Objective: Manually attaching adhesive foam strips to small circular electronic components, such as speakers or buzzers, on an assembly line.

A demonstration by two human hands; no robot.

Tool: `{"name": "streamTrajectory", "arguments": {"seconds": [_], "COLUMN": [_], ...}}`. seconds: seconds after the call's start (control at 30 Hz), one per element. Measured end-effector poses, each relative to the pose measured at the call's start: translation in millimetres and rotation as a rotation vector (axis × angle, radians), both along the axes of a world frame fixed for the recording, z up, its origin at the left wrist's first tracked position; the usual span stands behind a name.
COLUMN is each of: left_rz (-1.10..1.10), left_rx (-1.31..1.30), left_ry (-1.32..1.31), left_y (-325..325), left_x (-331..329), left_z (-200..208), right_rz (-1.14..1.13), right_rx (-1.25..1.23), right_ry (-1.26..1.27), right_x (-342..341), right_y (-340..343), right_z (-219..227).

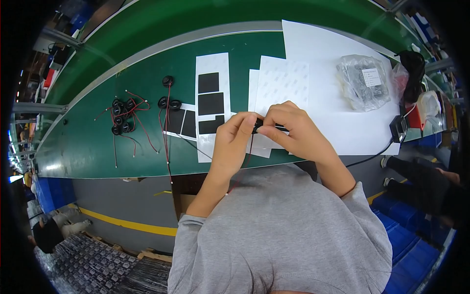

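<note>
My left hand [235,137] and my right hand [296,128] meet at the front of the table, thumbs and fingers pinched together. Between them is a small black round part [257,126], mostly covered by my fingers; a thin red wire hangs down from it. Something thin and dark shows beside my right fingers, too hidden to name. Just left of my hands lies a white backing sheet [213,59] carrying black foam-like pads [210,104]. Farther left, similar black round parts [163,102] with red and black wires lie on the table.
A cluster of wired round parts [117,109] lies on the green table [78,142] at left. White sheets [281,81] are behind my hands. At right are a clear plastic bag [363,83], a black cable [374,156] and a red box [415,118]. Other people stand beyond the table's front edge.
</note>
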State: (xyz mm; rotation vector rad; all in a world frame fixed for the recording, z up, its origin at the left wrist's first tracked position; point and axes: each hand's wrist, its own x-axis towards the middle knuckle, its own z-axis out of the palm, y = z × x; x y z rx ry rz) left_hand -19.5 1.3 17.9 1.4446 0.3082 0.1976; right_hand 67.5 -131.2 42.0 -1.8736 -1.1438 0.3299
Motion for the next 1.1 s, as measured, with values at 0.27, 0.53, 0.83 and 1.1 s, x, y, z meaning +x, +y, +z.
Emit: {"name": "streamTrajectory", "arguments": {"seconds": [0.27, 0.53, 0.83, 1.1], "left_rz": [-0.085, -0.101, -0.099, -0.157], "left_rx": [-0.096, -0.241, -0.353, -0.481], "left_ry": [0.039, -0.014, -0.057, -0.088], "left_y": [3, 8, 6, 5], "left_x": [0, -1, -4, -4], "left_z": [-3, 4, -5, -4], "right_rz": [-0.027, -0.087, -0.097, -0.017], "right_rx": [-0.038, -0.036, -0.116, -0.076], "right_ry": [-0.148, -0.109, 0.092, 0.183], "right_x": [-6, -5, -5, 0], "right_y": [0, -1, 0, -4], "right_z": [-2, 3, 7, 7]}}
